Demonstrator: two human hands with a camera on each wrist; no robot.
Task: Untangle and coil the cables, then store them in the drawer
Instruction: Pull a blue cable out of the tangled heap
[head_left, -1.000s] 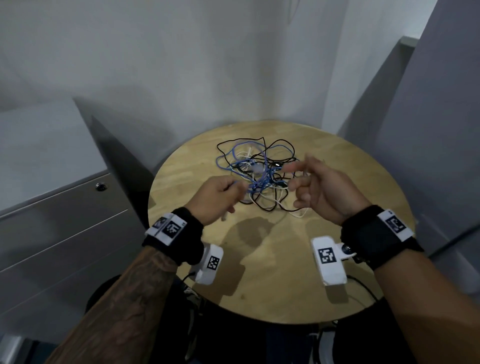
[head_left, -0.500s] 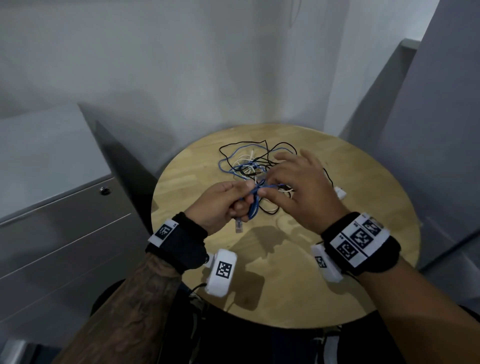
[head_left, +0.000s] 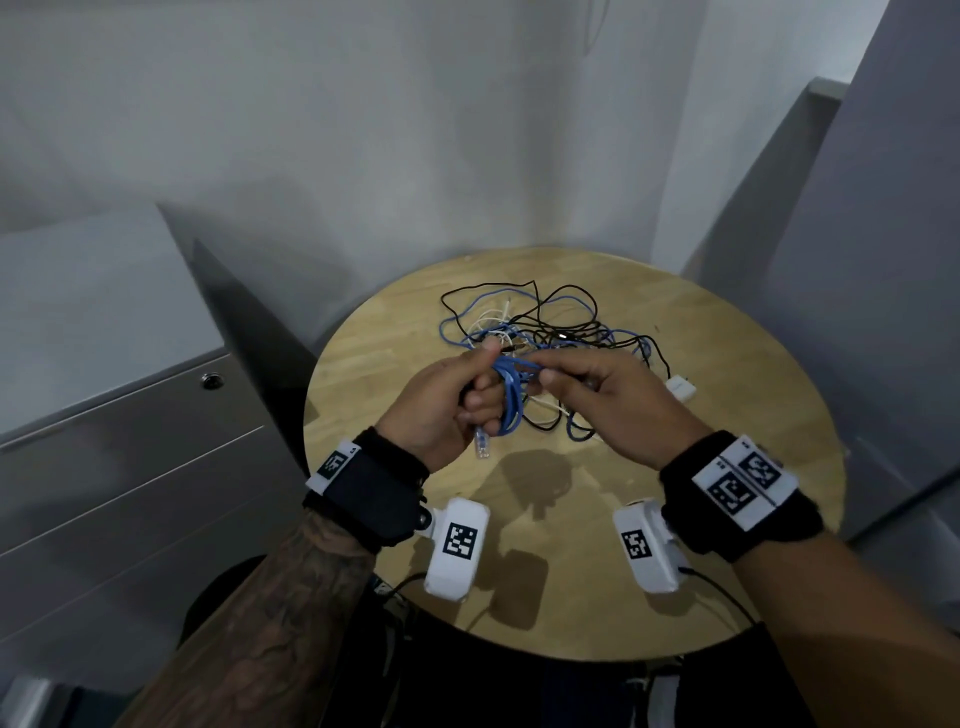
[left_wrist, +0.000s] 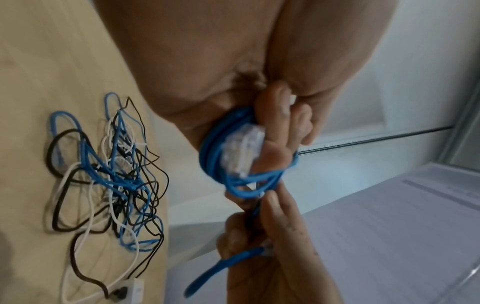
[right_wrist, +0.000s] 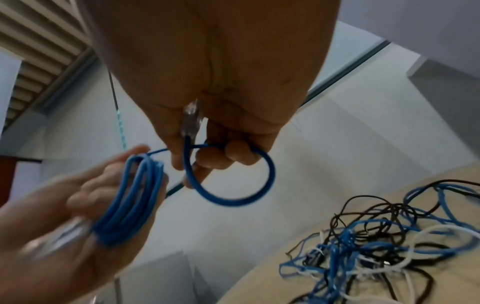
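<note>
My left hand (head_left: 457, 400) grips a small coil of blue network cable (head_left: 511, 402) above the round wooden table (head_left: 571, 545); a clear plug (head_left: 483, 447) dangles below the fist. The wrist views show the coil (left_wrist: 221, 156) (right_wrist: 130, 199) looped over the left fingers. My right hand (head_left: 597, 395) pinches the free end of that blue cable (right_wrist: 233, 181), bent into a loop, with its clear plug (right_wrist: 191, 121) against the palm. Behind both hands lies the tangle of blue, black and white cables (head_left: 550, 332) (left_wrist: 109, 174) (right_wrist: 384, 242).
A grey drawer cabinet (head_left: 130, 467) with a round lock (head_left: 212, 381) stands left of the table, its drawers closed. A white adapter (head_left: 681, 387) lies at the tangle's right edge. Grey walls close in behind and a grey panel to the right.
My hands came together over the tangle, then drew slightly apart. The left hand now holds a wound blue coil, and the right has pulled the cable's free end out to the right.
</note>
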